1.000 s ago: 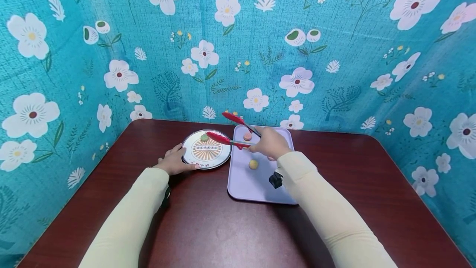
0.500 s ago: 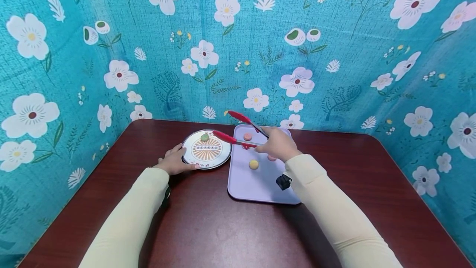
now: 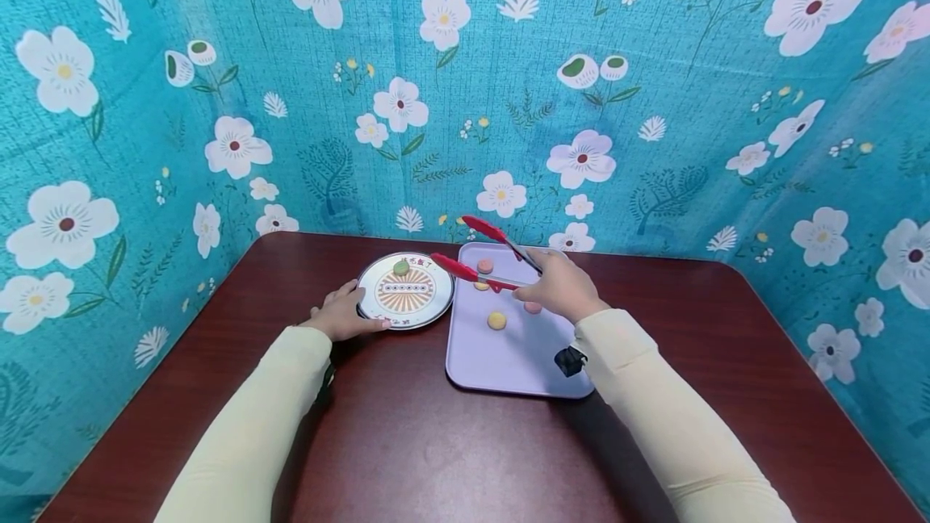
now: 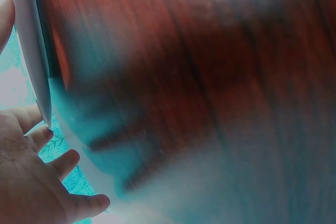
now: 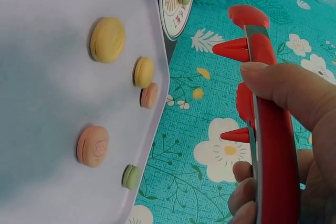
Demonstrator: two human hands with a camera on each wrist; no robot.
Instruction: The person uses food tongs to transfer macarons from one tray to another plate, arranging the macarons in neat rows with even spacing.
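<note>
My left hand (image 3: 341,313) holds the left rim of the round white plate (image 3: 436,309), thumb on the front edge and fingers at the side. On the plate lies one green macaron (image 3: 401,267). My right hand (image 3: 561,285) grips red-tipped tongs (image 3: 454,267) above the lilac tray (image 3: 501,370). Their arms are spread, with nothing between the tips. Below them on the tray are a yellow macaron (image 3: 497,320), a pink macaron (image 3: 484,265) and another pink macaron (image 3: 533,307). The right wrist view also shows a second yellow macaron (image 5: 143,72) and a green macaron (image 5: 130,177).
Plate and tray stand side by side near the back of a dark red-brown table (image 3: 436,442). A turquoise flowered cloth (image 3: 450,103) hangs behind and at both sides. A black wrist camera (image 3: 570,361) sits under the right sleeve.
My right hand has carried the spread tongs to the right, away from the plate and farther over the tray. The left hand stays at the plate's rim, and the macaron on the plate has not moved.
</note>
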